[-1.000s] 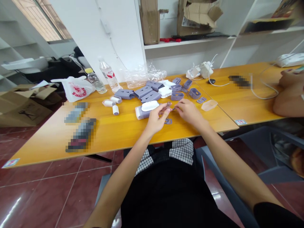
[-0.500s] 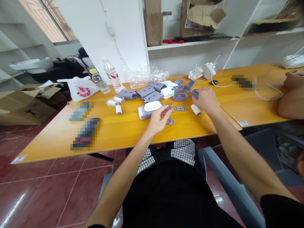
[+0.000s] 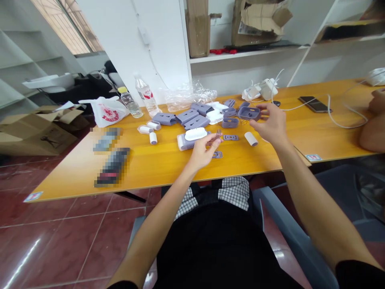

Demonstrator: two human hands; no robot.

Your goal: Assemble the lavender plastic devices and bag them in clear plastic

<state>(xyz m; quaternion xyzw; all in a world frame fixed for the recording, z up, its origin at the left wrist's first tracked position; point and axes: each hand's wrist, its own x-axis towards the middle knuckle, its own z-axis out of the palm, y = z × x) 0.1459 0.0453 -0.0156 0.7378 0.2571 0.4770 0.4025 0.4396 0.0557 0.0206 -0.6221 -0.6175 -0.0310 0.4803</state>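
- The left hand (image 3: 204, 150) is hovering above the table (image 3: 150, 172), with its thumb and fingertips narrowly pinching a small brownish ribbed piece (image 3: 218, 134).
- The ribbed piece is standing upright between those fingertips, just above a white brush (image 3: 195, 134).
- The brush is lying on a lilac block (image 3: 184, 142), close beside the left hand.
- A small lilac clip (image 3: 217, 154) is lying just below the left hand, and a longer one (image 3: 230, 137) is lying to its right.
- The right hand (image 3: 270, 122) is reaching out over the table with its fingers spread wide, their tips just beside a lilac case (image 3: 249, 113); they are not visibly holding it.
- A white roller (image 3: 250, 138) is lying on the table just below the right hand.
- More lilac parts (image 3: 195, 116) and white parts (image 3: 215, 111) are lying in a loose cluster beyond the hands.
- Two plastic bottles (image 3: 146, 94) are standing at the far edge of the table, beside a plastic bag (image 3: 106, 111).
- A phone (image 3: 314, 104) is lying on the adjoining table, and a co-worker's arm (image 3: 373, 138) is resting at the right edge of the view.
- Two blurred objects (image 3: 112, 167) are lying on the table's left side; they are too pixelated to name.
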